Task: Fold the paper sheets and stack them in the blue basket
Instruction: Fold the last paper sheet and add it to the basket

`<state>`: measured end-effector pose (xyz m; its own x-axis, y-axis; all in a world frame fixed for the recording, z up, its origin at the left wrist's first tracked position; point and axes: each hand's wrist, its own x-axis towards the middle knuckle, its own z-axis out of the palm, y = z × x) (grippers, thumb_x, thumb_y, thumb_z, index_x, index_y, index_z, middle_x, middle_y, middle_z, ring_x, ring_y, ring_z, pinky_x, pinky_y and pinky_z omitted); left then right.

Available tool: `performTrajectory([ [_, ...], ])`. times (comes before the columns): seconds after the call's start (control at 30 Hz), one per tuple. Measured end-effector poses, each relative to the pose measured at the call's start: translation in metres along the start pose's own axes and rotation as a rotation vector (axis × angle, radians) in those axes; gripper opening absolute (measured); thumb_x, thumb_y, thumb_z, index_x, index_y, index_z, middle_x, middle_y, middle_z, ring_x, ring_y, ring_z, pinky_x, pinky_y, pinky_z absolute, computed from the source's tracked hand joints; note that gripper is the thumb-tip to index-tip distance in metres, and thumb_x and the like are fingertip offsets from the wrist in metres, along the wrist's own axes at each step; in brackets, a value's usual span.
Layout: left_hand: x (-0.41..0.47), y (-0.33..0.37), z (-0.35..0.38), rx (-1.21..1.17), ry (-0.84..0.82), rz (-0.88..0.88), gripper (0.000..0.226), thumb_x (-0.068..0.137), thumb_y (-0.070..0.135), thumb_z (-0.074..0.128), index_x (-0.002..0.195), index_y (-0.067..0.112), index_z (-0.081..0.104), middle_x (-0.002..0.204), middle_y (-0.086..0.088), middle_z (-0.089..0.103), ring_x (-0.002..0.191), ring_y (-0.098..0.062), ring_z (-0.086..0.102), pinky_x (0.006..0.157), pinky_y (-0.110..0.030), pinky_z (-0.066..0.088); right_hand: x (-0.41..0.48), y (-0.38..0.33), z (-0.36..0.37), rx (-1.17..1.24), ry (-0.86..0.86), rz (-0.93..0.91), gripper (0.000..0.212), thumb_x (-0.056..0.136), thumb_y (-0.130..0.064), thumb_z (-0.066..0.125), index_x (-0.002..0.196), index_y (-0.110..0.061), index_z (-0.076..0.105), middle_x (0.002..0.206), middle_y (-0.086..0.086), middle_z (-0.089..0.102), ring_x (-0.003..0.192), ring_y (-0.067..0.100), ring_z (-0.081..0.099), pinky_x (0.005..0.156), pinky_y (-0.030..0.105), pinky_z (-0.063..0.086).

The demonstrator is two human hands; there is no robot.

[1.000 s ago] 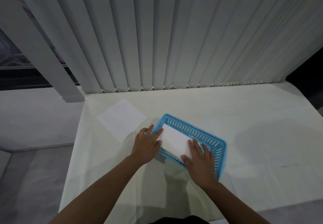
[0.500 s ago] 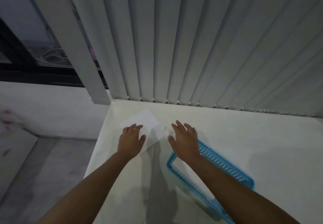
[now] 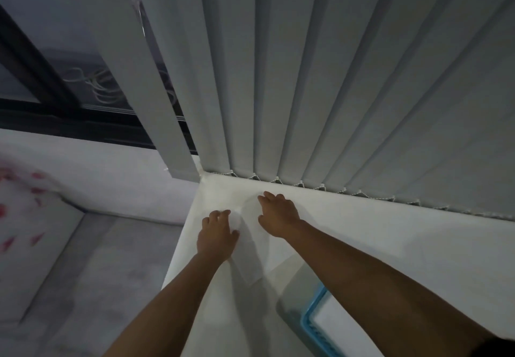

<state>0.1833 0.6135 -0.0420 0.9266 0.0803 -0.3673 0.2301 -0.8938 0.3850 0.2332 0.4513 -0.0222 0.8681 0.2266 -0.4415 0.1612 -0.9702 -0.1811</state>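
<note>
Head view: both bare arms reach forward over a white tabletop point(image 3: 390, 245) toward its far left corner, where a row of pale vertical blinds point(image 3: 306, 77) hangs down to the surface. A white paper sheet point(image 3: 250, 256) lies flat on the tabletop near that corner, turned at an angle, its near corner pointing back toward the person. It is hard to make out against the white surface, and its far edges are blurred.

The left hand point(image 3: 216, 235) rests palm down on the left part of the sheet, fingers slightly curled at the tips. Its grip is not closed around anything; the hand lies spread on the paper. The right hand point(image 3: 278, 214) sits flat a little farther away, by the sheet's far right edge, fingers extended toward the blinds. Its grip is likewise open, pressing down rather than pinching. The two hands are near each other but apart, with a strip of paper showing between them.

The blue basket point(image 3: 313, 320) appears only as a corner at the lower right, partly under the right forearm, well apart from the sheet. A white folded paper point(image 3: 337, 326) lies inside it.

To the left, beyond the tabletop edge, a dark window frame point(image 3: 41, 77) and a grey floor point(image 3: 97, 273) are visible.
</note>
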Motion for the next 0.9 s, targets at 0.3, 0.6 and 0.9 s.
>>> performTrajectory([
  [0.3, 0.017, -0.003, 0.002, -0.097, -0.051, 0.074, 0.010, 0.085, 0.019, 0.057, 0.094, 0.016, 0.057, 0.094, -0.002, 0.058, 0.094, -0.025, 0.059, 0.073, -0.031, 0.046, 0.021, 0.002, 0.007, 0.007, 0.056, -0.064, 0.059, 0.089, -0.023, 0.047, 0.145, -0.023, 0.032, 0.147, 0.007, 0.035, 0.129, 0.032, 0.033, 0.104, 0.043, 0.030],
  [0.6, -0.015, -0.009, 0.003, -0.191, -0.015, 0.292, 0.013, 0.084, 0.021, 0.063, 0.095, 0.015, 0.061, 0.103, 0.000, 0.062, 0.092, -0.017, 0.054, 0.077, -0.023, 0.044, -0.022, 0.024, -0.003, -0.028, 0.216, -0.211, 0.024, 0.087, -0.021, 0.046, 0.100, -0.024, 0.066, 0.105, -0.003, 0.067, 0.112, 0.020, 0.049, 0.111, 0.038, 0.018],
  [0.9, -0.051, -0.007, 0.017, -0.150, -0.217, 0.289, 0.074, 0.060, 0.076, 0.044, 0.121, 0.034, 0.052, 0.137, 0.013, 0.045, 0.128, -0.014, 0.039, 0.104, -0.030, 0.033, -0.081, 0.062, 0.031, -0.056, 0.155, -0.199, 0.034, 0.090, -0.025, 0.043, 0.113, -0.026, 0.068, 0.121, -0.008, 0.066, 0.122, 0.019, 0.048, 0.116, 0.039, 0.010],
])
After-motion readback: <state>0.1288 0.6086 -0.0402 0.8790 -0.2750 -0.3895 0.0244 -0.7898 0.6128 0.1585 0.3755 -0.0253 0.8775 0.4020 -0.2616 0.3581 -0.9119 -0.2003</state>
